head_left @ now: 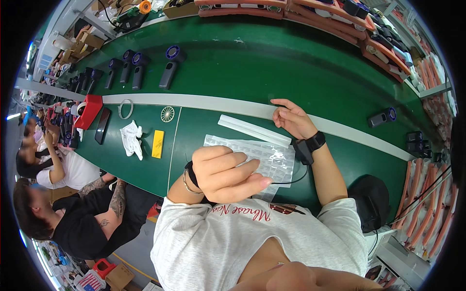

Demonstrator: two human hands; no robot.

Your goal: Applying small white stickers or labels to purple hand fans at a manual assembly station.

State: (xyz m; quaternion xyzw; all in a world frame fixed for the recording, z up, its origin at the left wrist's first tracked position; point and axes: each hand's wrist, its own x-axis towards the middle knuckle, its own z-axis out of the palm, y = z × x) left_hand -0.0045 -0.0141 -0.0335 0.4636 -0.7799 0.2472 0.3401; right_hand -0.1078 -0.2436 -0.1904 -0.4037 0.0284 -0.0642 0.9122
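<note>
My left hand (225,174) is closed, fingers curled and thumb pressed against them, above printed label sheets (276,160) on the green bench. What it holds, if anything, is hidden. A thin black cable (300,178) runs from the black device (310,146) on my right wrist to the left thumb tip and disappears there. My right hand (293,120) is raised near the bench's pale strip, index finger stretched out, the others loosely bent, with nothing seen in it. Long white strips (255,130) lie between the sheets and that hand.
Left of the sheets lie a yellow block (158,144), white crumpled gloves (131,139), a round grille (167,114), a phone (102,126) and a red tape dispenser (89,111). Handheld fans (172,68) lie beyond the strip. A co-worker (87,218) sits at left.
</note>
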